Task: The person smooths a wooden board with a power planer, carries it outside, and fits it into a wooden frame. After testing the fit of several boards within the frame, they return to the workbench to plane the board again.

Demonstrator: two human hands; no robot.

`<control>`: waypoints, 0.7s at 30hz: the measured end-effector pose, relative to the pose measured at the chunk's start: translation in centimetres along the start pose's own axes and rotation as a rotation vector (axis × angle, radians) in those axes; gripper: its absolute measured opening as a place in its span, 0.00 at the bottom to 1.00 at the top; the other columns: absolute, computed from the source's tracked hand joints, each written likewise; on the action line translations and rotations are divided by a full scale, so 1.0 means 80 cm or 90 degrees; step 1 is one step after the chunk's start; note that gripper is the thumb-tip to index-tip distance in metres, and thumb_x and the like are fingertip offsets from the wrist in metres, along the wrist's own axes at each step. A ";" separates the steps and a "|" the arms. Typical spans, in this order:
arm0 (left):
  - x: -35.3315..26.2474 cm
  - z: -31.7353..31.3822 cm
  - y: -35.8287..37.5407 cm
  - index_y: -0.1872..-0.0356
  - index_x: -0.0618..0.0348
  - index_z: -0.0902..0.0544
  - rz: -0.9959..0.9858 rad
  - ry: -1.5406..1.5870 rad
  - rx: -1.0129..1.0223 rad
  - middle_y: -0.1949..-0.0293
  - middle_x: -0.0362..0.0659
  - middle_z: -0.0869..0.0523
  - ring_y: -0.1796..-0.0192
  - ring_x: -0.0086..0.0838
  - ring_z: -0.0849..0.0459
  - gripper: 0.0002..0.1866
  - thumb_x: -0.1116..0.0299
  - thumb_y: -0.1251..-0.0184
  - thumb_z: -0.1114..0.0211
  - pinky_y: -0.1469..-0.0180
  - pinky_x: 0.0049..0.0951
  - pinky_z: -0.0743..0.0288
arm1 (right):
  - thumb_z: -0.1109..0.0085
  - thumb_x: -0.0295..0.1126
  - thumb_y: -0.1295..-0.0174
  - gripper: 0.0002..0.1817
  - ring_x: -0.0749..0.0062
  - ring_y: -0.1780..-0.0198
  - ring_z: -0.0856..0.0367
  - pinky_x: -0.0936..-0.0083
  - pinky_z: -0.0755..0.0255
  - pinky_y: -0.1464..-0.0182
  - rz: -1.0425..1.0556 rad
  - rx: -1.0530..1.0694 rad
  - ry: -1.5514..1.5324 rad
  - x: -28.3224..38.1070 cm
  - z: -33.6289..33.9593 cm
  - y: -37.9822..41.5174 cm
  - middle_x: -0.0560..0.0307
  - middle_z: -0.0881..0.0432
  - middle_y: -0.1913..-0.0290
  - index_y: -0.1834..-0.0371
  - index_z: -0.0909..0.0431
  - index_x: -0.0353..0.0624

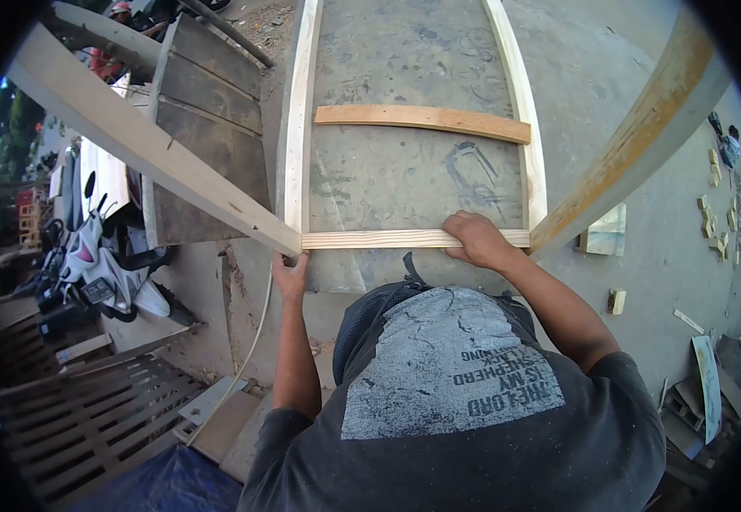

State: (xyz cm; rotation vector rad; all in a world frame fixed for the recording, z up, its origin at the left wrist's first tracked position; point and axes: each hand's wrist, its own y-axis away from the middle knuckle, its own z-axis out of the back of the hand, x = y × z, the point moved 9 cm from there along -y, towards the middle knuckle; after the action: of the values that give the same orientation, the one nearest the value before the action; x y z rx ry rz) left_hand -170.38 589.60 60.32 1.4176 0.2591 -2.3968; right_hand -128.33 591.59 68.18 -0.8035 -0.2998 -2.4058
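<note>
The right hand (475,241) is closing over the pale crosspiece (379,240), which is spanning two side rails (299,128) (520,102); the left hand (289,275) is partly curling at its left corner (fingertips hidden, grip unclear). Even pressure is probably helping flush seating; no container is showing nearby.

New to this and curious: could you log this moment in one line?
left hand: at wooden frame's near-left corner | right hand: over near crosspiece | browner crosspiece: farther off, between side rails
</note>
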 end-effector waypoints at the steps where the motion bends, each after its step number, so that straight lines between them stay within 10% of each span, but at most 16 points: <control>1: -0.011 -0.001 0.004 0.46 0.63 0.21 0.036 -0.015 0.010 0.54 0.44 0.15 0.54 0.28 0.18 0.24 0.67 0.43 0.26 0.48 0.30 0.26 | 0.32 0.38 0.46 0.17 0.54 0.48 0.23 0.60 0.28 0.46 0.017 -0.011 0.003 0.001 -0.002 0.002 0.51 0.20 0.57 0.57 0.21 0.40; 21: -0.006 0.000 0.003 0.43 0.63 0.23 -0.013 -0.004 0.033 0.55 0.41 0.16 0.57 0.25 0.19 0.23 0.68 0.38 0.28 0.51 0.28 0.26 | 0.31 0.39 0.47 0.19 0.57 0.46 0.25 0.60 0.30 0.45 0.012 -0.007 -0.003 -0.007 -0.014 0.009 0.54 0.22 0.55 0.56 0.22 0.42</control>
State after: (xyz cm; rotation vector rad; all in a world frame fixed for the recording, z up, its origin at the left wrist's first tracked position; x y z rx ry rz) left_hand -170.05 589.45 60.74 1.4361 0.2135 -2.4407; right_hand -128.07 590.82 66.94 -0.8127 -0.2795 -2.3896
